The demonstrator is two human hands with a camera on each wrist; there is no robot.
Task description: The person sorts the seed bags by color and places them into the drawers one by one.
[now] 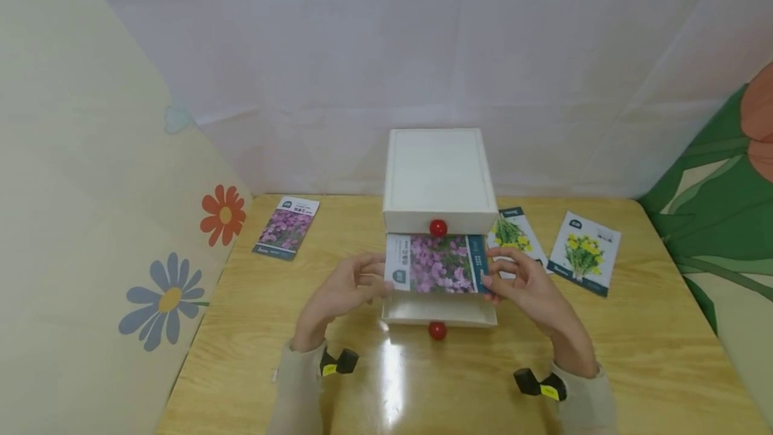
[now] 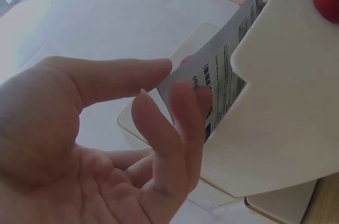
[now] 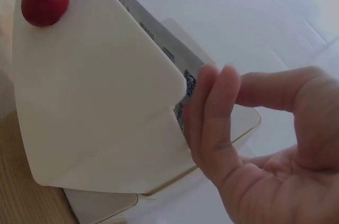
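Note:
Two hands hold a seed packet with pink-purple flowers (image 1: 443, 264) flat over the pulled-out lower drawer (image 1: 443, 322) of a white box. Thumb and fingers of my left hand (image 1: 349, 287) pinch its left end, while my right hand (image 1: 528, 287) pinches the dark right end. Seen from the wrists, the packet's printed back (image 2: 222, 68) bends slightly behind the drawer front (image 3: 95, 86). Its far edge lies close to the upper drawer in the head view. A red round knob (image 1: 437, 331) sits on the lower drawer's front.
The white two-drawer box (image 1: 439, 173) stands at the back of the wooden table (image 1: 652, 354), its upper drawer shut with a red knob (image 1: 438, 227). Another purple-flower packet (image 1: 286, 228) lies left. Two yellow-flower packets, one partly hidden (image 1: 513, 233) and one fully visible (image 1: 584, 254), lie right.

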